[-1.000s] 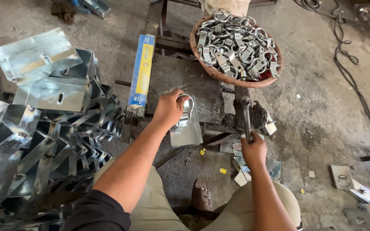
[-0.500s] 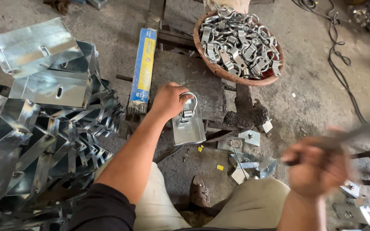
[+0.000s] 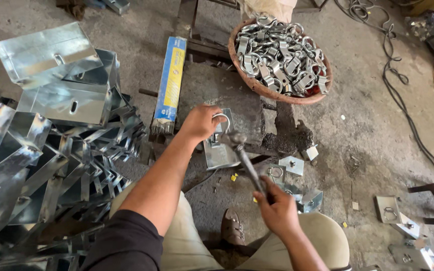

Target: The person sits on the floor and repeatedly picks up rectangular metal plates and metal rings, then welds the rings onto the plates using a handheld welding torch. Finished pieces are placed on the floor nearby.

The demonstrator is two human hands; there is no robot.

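**Head view: hammer head down on ring plate, L hand pinning it**

Head cam looks down at a person seated on the workshop floor. Left hand [image 3: 200,122] is clenched on a galvanized plate with a ring [image 3: 220,145], fingers over the ring end, holding it flat on a dark steel block [image 3: 237,93] that serves as anvil. Right hand [image 3: 277,210] grips the handle of a hammer [image 3: 242,150]; hammer head sits at the ring, touching or just above it, can't tell which. Handle's long axis runs diagonal from R hand, low and near the body, up and left to the plate. So the plate lies ahead and left of the R hand, directly under the L hand; L hand is the nearer one. Plate's long axis runs roughly toward/away from the person.

Surface: block is worn and pitted w/ a broken right edge, resting on rough concrete floor [image 3: 367,125]. Blue box of welding rods [image 3: 171,80] lies just left of the block. Basket of ring fittings [image 3: 280,55] beyond it, touching the far corner. Pile of bent galvanized sheet parts [image 3: 51,130] far left. Finished ring plates [image 3: 291,164] scattered right of the knees. Black cable [image 3: 403,100] snakes along the right.
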